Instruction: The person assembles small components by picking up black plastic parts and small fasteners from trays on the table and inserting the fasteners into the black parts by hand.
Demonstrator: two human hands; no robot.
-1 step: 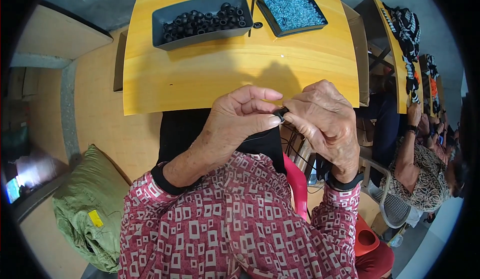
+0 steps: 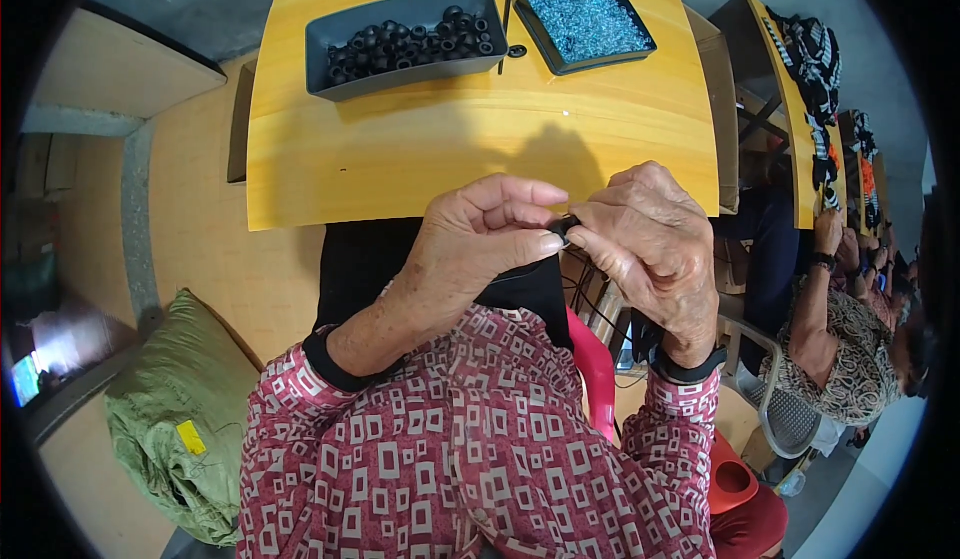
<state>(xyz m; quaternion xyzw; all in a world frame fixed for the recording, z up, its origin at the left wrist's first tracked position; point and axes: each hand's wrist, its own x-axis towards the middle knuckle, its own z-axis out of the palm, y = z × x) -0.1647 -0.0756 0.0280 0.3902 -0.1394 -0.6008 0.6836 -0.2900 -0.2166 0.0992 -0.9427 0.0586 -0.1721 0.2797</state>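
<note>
Counter [image 2: 620, 119]: work appears at its near edge, so anything dropped could miss it altogether. Left hand [image 2: 475, 224] and right hand [image 2: 650, 234]: each narrow, pinching one small black piece [image 2: 566, 225] that sits between them; its form is mostly covered. Likely faults: slip, from a fingertip-only hold; misalignment, from fingers blocking sight.

Counts by size: one counter; two hands; two trays, one oblong tray [image 2: 395, 13], one squarish tray [image 2: 605, 62]; one thin dark rod [image 2: 507, 9]; one loose black ring [image 2: 517, 51] beside it; one pinched piece; black rings [image 2: 410, 44], heaped, dozens estimated; blue beads [image 2: 590, 24], uncountable.
</note>
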